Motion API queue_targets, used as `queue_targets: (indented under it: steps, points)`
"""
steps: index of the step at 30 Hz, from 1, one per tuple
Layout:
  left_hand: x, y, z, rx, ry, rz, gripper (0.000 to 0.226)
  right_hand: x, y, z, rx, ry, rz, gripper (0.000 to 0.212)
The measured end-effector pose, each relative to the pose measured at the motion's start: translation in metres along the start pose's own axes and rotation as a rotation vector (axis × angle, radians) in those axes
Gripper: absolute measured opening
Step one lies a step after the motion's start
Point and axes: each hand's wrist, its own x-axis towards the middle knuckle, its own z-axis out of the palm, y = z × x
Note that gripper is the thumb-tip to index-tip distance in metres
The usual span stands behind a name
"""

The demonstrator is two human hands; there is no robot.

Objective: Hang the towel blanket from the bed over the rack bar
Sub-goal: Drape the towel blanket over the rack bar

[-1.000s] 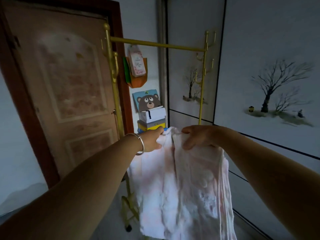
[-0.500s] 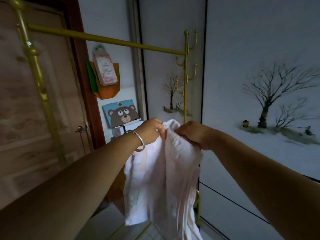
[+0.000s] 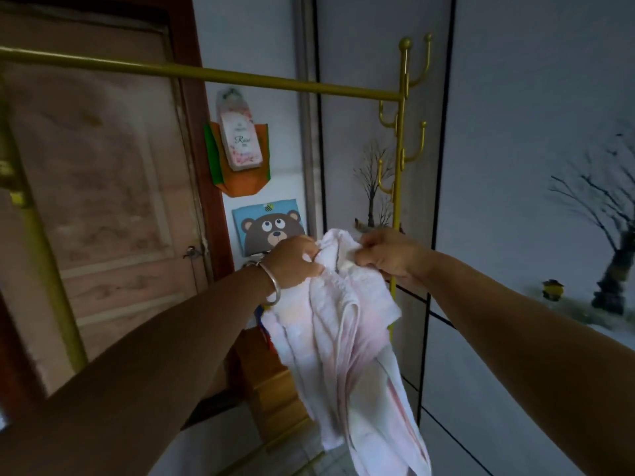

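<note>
Soft white towel hangs crumpled at centre, gathered top clenched by left hand and right hand; round brass bar crosses the upper frame.

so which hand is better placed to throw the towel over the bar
Left, probably. The left hand grips the white-pink towel blanket beneath the gold rack bar; the right hand sits by the end post.

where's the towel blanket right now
In the head view, the towel blanket hangs centre frame, bunched at its top between the left hand and right hand, below the gold rack bar.
</note>
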Motion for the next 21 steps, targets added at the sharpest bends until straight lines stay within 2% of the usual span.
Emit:
queue_targets:
  steps: [2,4,6,8,9,11,13,14,16,17,19,21]
  points:
    - [0.005,-0.004,0.001,0.037,0.080,-0.061,0.008,0.015,0.006,-0.008,-0.186,0.064,-0.037,0.026]
    - [0.013,-0.010,0.003,0.047,0.165,-0.075,0.019,0.034,0.013,-0.021,-0.407,0.192,-0.104,0.019]
    - [0.020,-0.015,0.003,0.020,0.210,-0.039,0.026,0.050,0.015,-0.029,-0.412,0.327,-0.185,0.023]
    - [0.028,-0.018,-0.001,-0.001,0.226,0.022,0.027,0.062,0.008,-0.026,-0.256,0.386,-0.256,0.026]
    - [0.033,-0.021,-0.004,-0.015,0.224,0.057,0.030,0.065,0.004,-0.021,-0.139,0.348,-0.272,0.023]
    - [0.045,-0.026,-0.015,-0.027,0.198,0.143,0.027,0.070,-0.006,-0.010,0.107,0.145,-0.265,0.011]
    - [0.055,-0.030,-0.029,-0.039,0.174,0.199,0.019,0.075,-0.017,-0.007,0.173,-0.075,-0.227,0.029]
    - [0.060,-0.033,-0.035,-0.048,0.171,0.223,0.021,0.081,-0.019,-0.007,0.180,-0.130,-0.243,0.037]
    - [0.070,-0.039,-0.046,-0.074,0.200,0.247,0.037,0.096,-0.027,-0.007,0.207,-0.116,-0.337,0.025]
    - [0.074,-0.042,-0.049,-0.078,0.246,0.259,0.041,0.102,-0.031,-0.006,0.216,-0.065,-0.380,0.011]
    - [0.083,-0.052,-0.052,0.049,0.481,0.251,0.033,0.119,-0.040,0.000,0.208,0.066,-0.463,0.020]
    - [0.087,-0.051,-0.047,0.153,0.716,0.173,0.023,0.127,-0.046,0.005,0.172,0.167,-0.503,0.017]
